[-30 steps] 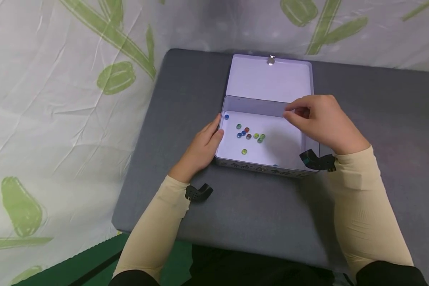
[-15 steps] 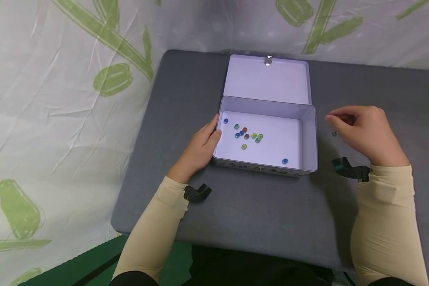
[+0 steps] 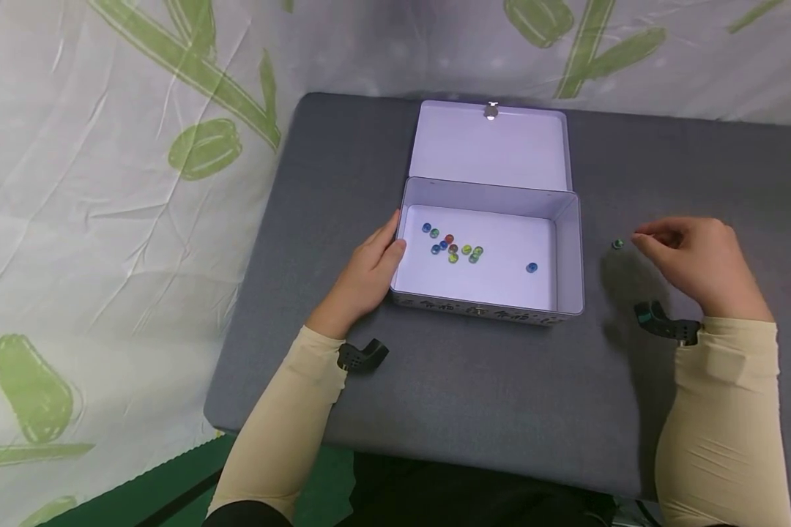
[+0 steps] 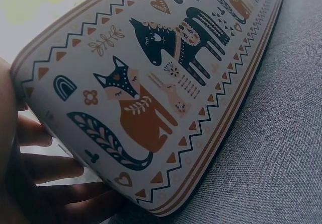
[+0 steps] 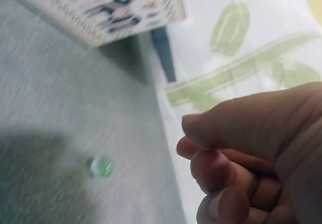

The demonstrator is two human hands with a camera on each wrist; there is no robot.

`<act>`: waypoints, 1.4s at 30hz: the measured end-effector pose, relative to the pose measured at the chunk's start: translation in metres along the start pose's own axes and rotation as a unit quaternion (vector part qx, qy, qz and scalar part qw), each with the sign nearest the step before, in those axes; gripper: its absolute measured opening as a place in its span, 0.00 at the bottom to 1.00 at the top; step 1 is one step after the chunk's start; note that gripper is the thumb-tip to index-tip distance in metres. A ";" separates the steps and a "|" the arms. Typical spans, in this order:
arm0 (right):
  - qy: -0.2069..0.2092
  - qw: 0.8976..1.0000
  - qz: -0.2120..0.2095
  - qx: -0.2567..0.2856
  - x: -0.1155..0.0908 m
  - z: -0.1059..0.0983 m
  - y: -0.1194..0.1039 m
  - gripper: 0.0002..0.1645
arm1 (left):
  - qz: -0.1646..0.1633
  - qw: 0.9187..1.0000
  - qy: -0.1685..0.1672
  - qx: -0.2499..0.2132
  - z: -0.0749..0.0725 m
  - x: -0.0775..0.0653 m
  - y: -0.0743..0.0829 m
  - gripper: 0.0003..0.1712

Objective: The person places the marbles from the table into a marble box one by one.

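Note:
My left hand rests against the left end of a hinged tin box, its fingers lying along the outside wall. In the left wrist view, folk-style animals decorate the tin's front. Inside lie several glass marbles, most grouped left of the middle, such as a yellow-green marble; a blue marble sits apart at the right. On the table to the right of the box is a green marble. My right hand hovers just right of it, fingers loosely bent, with nothing seen between thumb and forefinger.
The box's lid is folded back flat behind it, with a metal clasp at its far edge. A grey cloth-covered table lies beneath. A white curtain with green plant prints hangs behind and to the left.
My right hand has moved from above the box to the right, near the green marble on the table. Some marbles have rolled in the box, including the blue one at right. My left hand stays put.

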State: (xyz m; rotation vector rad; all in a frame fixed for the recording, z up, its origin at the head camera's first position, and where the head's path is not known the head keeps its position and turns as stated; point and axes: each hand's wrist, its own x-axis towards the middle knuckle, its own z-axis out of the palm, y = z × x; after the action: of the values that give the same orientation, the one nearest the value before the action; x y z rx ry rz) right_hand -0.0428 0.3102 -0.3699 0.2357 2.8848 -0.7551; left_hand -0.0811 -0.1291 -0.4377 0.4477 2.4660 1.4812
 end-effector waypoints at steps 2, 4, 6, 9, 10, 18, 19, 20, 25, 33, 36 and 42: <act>-0.009 1.000 -0.002 0.004 0.001 0.001 0.010 0.29 | -0.001 1.000 0.000 -0.001 0.000 0.000 -0.001 0.35; -0.016 1.000 -0.004 0.006 0.002 0.003 0.017 0.29 | -0.004 1.000 -0.001 -0.001 0.000 0.000 -0.002 0.35; -0.021 1.000 -0.004 0.006 0.004 0.005 0.023 0.29 | -0.007 1.000 0.000 -0.001 0.000 -0.001 -0.002 0.35; -0.024 1.000 -0.005 -0.003 0.007 0.009 0.026 0.28 | -0.006 1.000 0.000 -0.003 0.000 -0.001 -0.001 0.35; -0.027 1.000 -0.005 -0.005 0.008 0.011 0.026 0.28 | -0.005 1.000 0.000 -0.003 0.000 -0.001 0.000 0.35; -0.033 0.999 -0.022 -0.011 0.015 0.018 0.021 0.26 | 0.005 1.000 0.001 -0.004 0.000 -0.001 -0.002 0.35; -0.032 0.999 -0.023 -0.011 0.015 0.018 0.022 0.26 | 0.006 1.000 0.001 -0.005 0.000 -0.001 -0.002 0.35; -0.032 0.999 -0.023 -0.011 0.016 0.019 0.022 0.26 | 0.008 1.000 0.001 -0.005 0.000 0.000 -0.002 0.35; -0.032 0.999 -0.035 -0.012 0.020 0.020 0.024 0.24 | 0.011 1.000 0.000 -0.008 0.000 0.000 -0.001 0.35; -0.030 0.999 -0.035 -0.012 0.023 0.024 0.024 0.21 | 0.008 1.000 -0.001 -0.007 -0.001 0.000 -0.001 0.35; -0.033 0.999 -0.036 -0.010 0.025 0.026 0.025 0.21 | 0.009 1.000 -0.001 -0.006 0.000 0.000 -0.002 0.35; -0.024 0.999 -0.037 -0.008 0.024 0.028 0.020 0.21 | 0.002 1.000 -0.002 -0.004 0.001 0.001 -0.003 0.35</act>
State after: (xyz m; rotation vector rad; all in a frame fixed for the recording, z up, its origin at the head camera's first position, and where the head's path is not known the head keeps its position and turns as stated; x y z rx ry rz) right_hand -0.0596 0.3161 -0.4074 0.1074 2.8665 -0.7392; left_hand -0.0821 -0.1293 -0.4403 0.4541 2.4566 1.4893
